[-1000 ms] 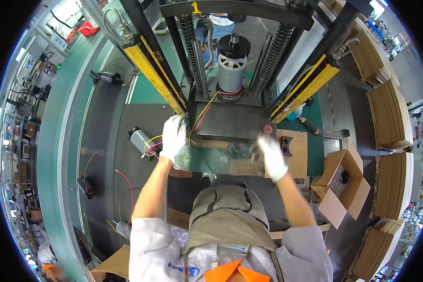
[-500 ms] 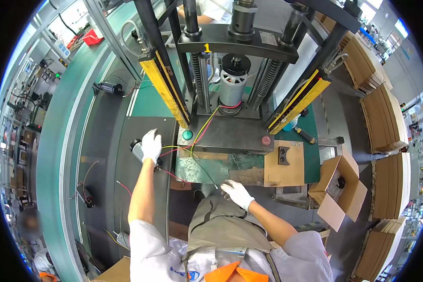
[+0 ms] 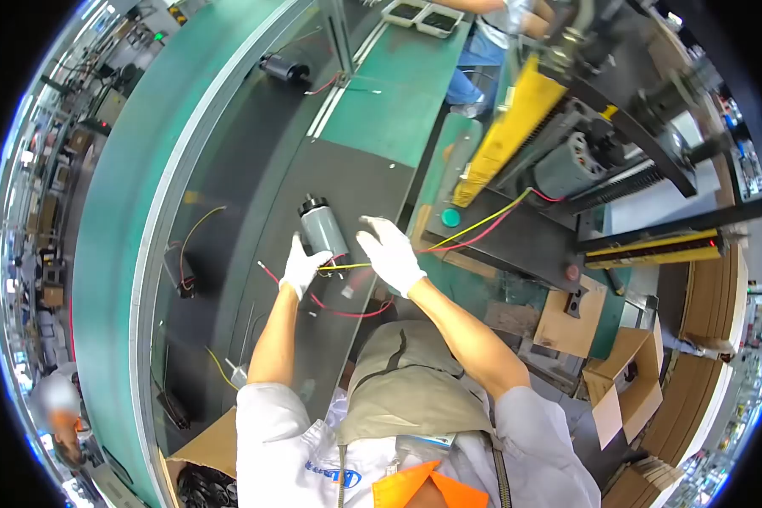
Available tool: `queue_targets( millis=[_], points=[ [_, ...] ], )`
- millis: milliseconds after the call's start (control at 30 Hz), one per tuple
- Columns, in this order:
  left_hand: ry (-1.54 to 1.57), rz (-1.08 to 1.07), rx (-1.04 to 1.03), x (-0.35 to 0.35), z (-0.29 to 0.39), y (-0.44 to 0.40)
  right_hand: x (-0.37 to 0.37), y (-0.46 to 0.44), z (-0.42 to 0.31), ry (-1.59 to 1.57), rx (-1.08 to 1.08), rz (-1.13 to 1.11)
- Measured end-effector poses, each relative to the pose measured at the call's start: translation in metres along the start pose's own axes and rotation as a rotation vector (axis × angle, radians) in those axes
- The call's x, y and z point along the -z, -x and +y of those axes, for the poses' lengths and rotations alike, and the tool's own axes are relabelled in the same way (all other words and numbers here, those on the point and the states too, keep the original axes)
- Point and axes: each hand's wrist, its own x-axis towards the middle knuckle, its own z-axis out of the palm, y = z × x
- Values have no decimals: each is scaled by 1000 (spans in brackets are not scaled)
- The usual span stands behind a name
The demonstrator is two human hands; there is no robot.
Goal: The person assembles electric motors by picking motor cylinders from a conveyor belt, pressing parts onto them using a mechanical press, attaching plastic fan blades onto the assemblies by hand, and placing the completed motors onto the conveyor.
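Observation:
A grey cylindrical motor [image 3: 323, 227] with a black end cap lies on the dark bench surface in front of me. At its lower left, my gloved left hand [image 3: 299, 269] has thumb and fingers spread, the thumb close to the motor's wire end. My gloved right hand [image 3: 391, 256] is to the motor's right, fingers stretched out and apart. A yellow wire [image 3: 351, 267] runs from the motor's lower end toward the right hand; whether that hand touches it I cannot tell. A red wire [image 3: 347, 315] curves below, between my hands.
To the right stands a press with another motor [image 3: 567, 165] in it, yellow side bars [image 3: 510, 127] and a green button [image 3: 450, 218]. More motors [image 3: 284, 68] lie along the dark conveyor on the left. An open carton [image 3: 622, 381] is at lower right. Another person [image 3: 491, 38] is behind the bench.
My view has swung left, so the press now appears further right. The left hand has come off the motor's body to its lower end. My right hand has moved up beside the motor.

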Motion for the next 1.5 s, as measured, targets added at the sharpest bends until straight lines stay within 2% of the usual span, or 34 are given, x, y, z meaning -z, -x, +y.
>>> queue_targets(
  millis=[33, 67, 100, 133, 167, 200, 233, 267, 300, 367, 433, 467, 500, 567, 633, 667, 700, 767, 833, 867, 900, 933, 1000, 1067, 1100, 1233, 1367, 1467, 1500],
  points=[
    [-1, 8, 17, 9, -7, -5, -23, -9, 14, 114, -34, -75],
    [131, -106, 114, 18, -16, -13, -41, -13, 19, 230, -67, -157],
    [269, -214, 209, 26, -24, -22, -54, -6, 24, 258, -179, -365],
    [243, -175, 147, 20, -25, -32, -71, 9, 40, 318, -244, -525],
    [-26, -56, 180, 15, 0, -28, -86, 23, 58, 381, -309, -682],
    [-48, 66, 221, 2, -3, -30, -90, 30, 57, 389, -314, -702],
    [-69, 189, 264, -7, -9, -33, -90, 37, 56, 241, -443, -594],
    [-56, 197, 280, -7, -16, -42, -89, 38, 55, 95, -567, -479],
    [43, 115, 282, -4, -23, -51, -92, 32, 66, 35, -517, -321],
    [257, 43, 291, 5, 13, -26, -97, 18, 76, 44, -329, -202],
    [782, -121, 323, -10, -19, -34, -94, 2, 66, 129, -163, -153],
    [1074, -138, 441, -23, -19, -26, -92, -3, 61, 14, -98, -133],
    [1369, -149, 552, -37, -13, -20, -89, -7, 43, 158, 44, -74],
    [1686, -252, 627, -35, 37, 0, -81, -21, 18, 358, 212, -24],
    [1851, -296, 601, -36, 49, 0, -82, -42, -12, 514, 309, -22],
    [1849, -311, 546, -37, 41, -3, -86, -54, -30, 566, 247, -66],
    [1824, -444, 484, -20, 42, 1, -91, -67, -32, 604, 278, -53],
    [1059, -280, 349, 35, 30, 3, -99, -95, -49, 553, 232, -80],
    [-90, 355, -134, 107, 3, -19, -108, -122, -66, 539, 132, -122],
    [-129, 578, -144, 153, -9, -30, -111, -131, -78, 548, 34, -143],
    [-446, 855, -188, 200, -40, -46, -112, -137, -84, 545, 33, -135],
    [-592, 955, -70, 242, -70, -61, -113, -141, -89, 549, -1, -147],
    [-687, 843, 308, 302, -122, -82, -116, -144, -88, 579, -28, -147],
    [-697, 679, 515, 332, -166, -100, -116, -137, -81, 579, -23, -114],
    [-695, 623, 553, 337, -179, -109, -116, -131, -78, 576, -12, -94],
    [-677, 532, 595, 350, -206, -137, -118, -98, -58, 499, 89, 72],
    [-550, 576, 572, 354, -211, -134, -118, -93, -52, 408, 45, 133],
    [-275, 655, 507, 349, -208, -112, -108, -104, -57, 449, 38, 67],
    [-76, 657, 478, 341, -207, -100, -108, -109, -58, 446, 32, 32]
  ],
)
